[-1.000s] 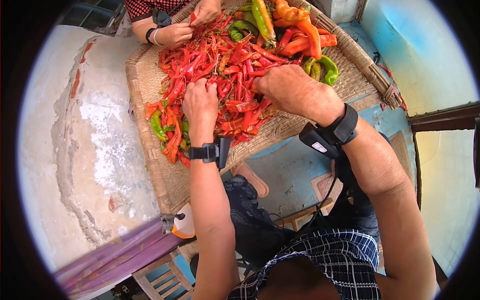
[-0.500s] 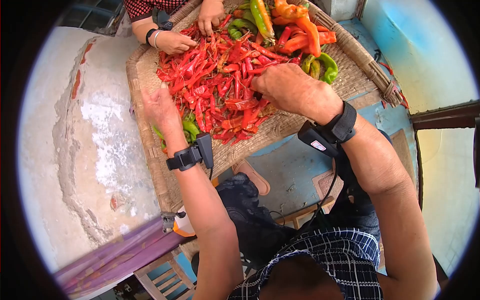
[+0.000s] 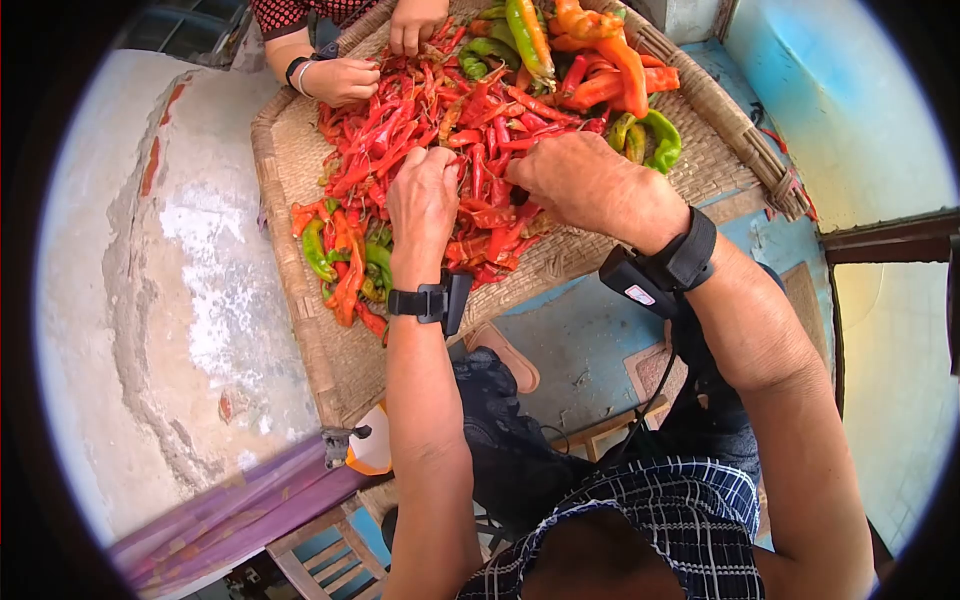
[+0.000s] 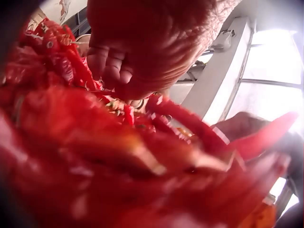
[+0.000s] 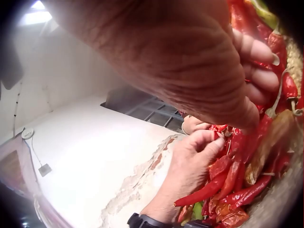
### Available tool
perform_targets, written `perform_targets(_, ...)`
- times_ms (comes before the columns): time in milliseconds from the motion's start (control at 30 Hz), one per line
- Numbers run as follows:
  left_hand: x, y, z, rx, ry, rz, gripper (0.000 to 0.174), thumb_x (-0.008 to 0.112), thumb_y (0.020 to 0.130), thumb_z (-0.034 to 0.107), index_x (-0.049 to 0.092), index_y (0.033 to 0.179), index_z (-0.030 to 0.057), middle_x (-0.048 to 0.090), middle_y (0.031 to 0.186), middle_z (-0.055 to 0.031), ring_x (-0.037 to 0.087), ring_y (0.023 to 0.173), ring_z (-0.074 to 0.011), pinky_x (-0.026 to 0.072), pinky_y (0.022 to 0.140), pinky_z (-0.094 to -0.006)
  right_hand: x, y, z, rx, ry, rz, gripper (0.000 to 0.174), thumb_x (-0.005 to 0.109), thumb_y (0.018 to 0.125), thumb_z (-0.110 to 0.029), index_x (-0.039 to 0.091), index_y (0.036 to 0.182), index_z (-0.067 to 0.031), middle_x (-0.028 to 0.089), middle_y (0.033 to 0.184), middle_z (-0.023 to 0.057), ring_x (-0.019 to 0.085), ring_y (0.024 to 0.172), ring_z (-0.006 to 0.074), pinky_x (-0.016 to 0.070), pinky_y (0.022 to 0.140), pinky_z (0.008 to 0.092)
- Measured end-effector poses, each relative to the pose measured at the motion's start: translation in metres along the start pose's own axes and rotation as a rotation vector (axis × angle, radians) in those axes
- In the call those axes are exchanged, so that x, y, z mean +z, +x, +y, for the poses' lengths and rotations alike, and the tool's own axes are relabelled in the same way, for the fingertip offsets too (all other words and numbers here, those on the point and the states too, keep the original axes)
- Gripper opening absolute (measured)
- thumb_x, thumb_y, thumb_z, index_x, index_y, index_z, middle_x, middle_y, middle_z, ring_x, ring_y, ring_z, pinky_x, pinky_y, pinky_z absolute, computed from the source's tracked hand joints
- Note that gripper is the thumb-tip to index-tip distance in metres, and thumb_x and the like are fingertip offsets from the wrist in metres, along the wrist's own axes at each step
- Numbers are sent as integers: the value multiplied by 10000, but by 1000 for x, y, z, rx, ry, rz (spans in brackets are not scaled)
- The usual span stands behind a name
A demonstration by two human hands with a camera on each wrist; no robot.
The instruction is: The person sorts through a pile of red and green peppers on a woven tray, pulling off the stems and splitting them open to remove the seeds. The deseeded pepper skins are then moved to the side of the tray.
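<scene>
Back from the tray's (image 3: 345, 375) left edge, the left hand (image 3: 422, 205) is among the red peppers (image 3: 395, 125) heaped on the tray, seemingly pinching one, so work there appears to resume beside the right hand (image 3: 590, 182), whose hold I cannot tell.

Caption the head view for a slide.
Left hand and right hand among red chili peppers on a woven tray, opposite another person's hands.
</scene>
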State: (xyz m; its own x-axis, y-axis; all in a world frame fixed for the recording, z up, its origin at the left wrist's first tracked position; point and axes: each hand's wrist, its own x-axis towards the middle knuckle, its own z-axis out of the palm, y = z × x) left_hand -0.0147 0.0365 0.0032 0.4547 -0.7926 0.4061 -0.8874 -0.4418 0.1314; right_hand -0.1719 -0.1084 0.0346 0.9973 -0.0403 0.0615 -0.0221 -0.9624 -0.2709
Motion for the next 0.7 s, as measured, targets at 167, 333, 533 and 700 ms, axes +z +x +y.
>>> perform_targets(167, -34, 6, 9, -277, -470, 167, 145, 634, 896, 142, 650, 977, 23, 609, 744, -1, 544, 636, -64, 456, 567, -235, 1, 0, 1, -3, 17, 21, 123, 615, 769, -71, 675, 876, -54, 684, 847, 134, 682, 846, 283, 544, 729, 395)
perform_targets(333, -66, 10, -10, -465, -684, 484, 252, 610, 909, 117, 593, 1121, -18, 627, 856, -57, 579, 730, -92, 486, 652, -230, 2, -3, 0, 0, 52, 36, 132, 605, 776, -67, 672, 888, -45, 682, 854, 138, 678, 846, 292, 542, 726, 402)
perform_targets(533, -53, -10, -42, -623, -14, 464, 533, 667, 830, 150, 470, 1305, 11, 628, 1126, -163, 623, 926, -200, 492, 822, -315, 9, -4, 4, -51, 26, 73, 110, 577, 812, -92, 600, 889, -15, 631, 716, 160, 657, 728, 337, 518, 617, 435)
perform_targets(700, -19, -7, -12, -329, -182, -59, 263, 659, 845, 284, 692, 941, 42, 682, 802, -146, 666, 742, -225, 502, 699, -331, 7, 0, 1, -68, 0, 74, 122, 591, 806, -98, 601, 891, -11, 635, 716, 158, 660, 725, 336, 521, 612, 439)
